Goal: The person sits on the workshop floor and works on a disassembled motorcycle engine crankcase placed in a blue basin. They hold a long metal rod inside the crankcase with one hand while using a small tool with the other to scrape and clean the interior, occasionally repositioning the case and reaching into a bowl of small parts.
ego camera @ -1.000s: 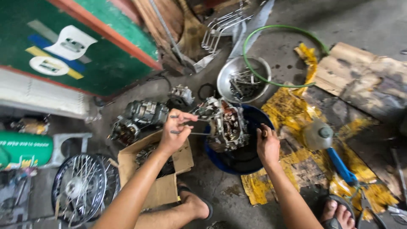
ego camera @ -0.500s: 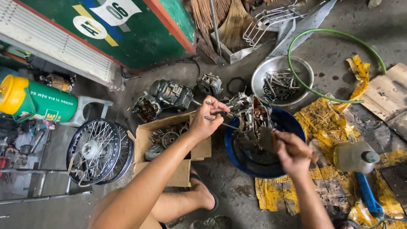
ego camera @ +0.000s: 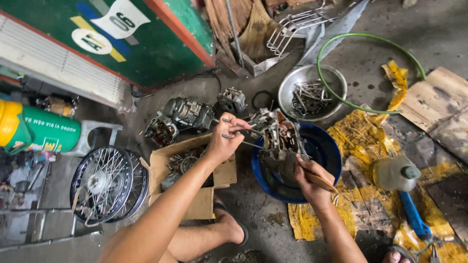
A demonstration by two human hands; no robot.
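A greasy metal engine casing (ego camera: 275, 136) rests tilted over a blue plastic basin (ego camera: 329, 148). My left hand (ego camera: 225, 141) grips the long bolts sticking out of the casing's left side. My right hand (ego camera: 309, 180) is closed around a wooden-handled brush (ego camera: 319, 181) at the casing's lower right edge, over the basin.
A cardboard box (ego camera: 200, 199) of parts lies by my left arm. Two engine blocks (ego camera: 187, 114) lie behind it, a metal bowl (ego camera: 287, 95) of bolts, a green hose loop (ego camera: 365, 36), spoked wheels (ego camera: 105, 182), a plastic bottle (ego camera: 395, 173), yellow sheeting (ego camera: 360, 134).
The view shifted, so everything moved right in the frame. My right hand went from beside the casing to gripping the brush at its lower edge; my left hand stayed on the bolts.
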